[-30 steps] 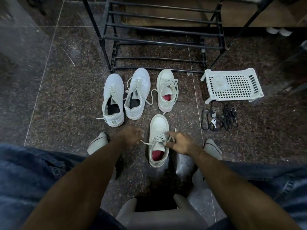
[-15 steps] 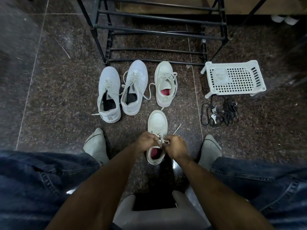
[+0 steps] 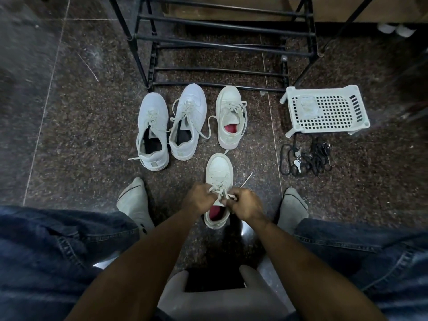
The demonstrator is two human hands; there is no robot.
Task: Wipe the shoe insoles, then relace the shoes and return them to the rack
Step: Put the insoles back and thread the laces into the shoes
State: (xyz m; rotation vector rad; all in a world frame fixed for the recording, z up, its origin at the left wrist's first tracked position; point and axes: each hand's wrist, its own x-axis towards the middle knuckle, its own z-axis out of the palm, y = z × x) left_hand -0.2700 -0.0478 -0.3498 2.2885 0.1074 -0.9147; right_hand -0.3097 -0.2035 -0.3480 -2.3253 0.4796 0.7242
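A white sneaker with a red insole [image 3: 218, 172] stands on the floor between my feet, toe pointing away. My left hand [image 3: 198, 200] and my right hand [image 3: 246, 205] are closed on its white laces [image 3: 222, 192] just above the tongue, almost touching each other. One lace end [image 3: 246, 179] sticks out to the right. Its partner sneaker [image 3: 230, 117], also with a red insole, sits farther off with loose laces. Left of it stand two white sneakers with black insoles [image 3: 152, 135] [image 3: 188, 121]. The black metal shoe rack [image 3: 222, 40] stands behind them.
A white perforated plastic tray [image 3: 328, 112] with a folded cloth [image 3: 308, 108] on it lies at the right. A bunch of black cords and keys [image 3: 305, 156] lies in front of it. My socked feet [image 3: 134, 202] [image 3: 293, 207] flank the near shoe. A grey stool edge [image 3: 215, 304] is under me.
My hands came together from either side of the near sneaker and closed on its laces over the tongue. The view tilted slightly, shifting the rack upward.
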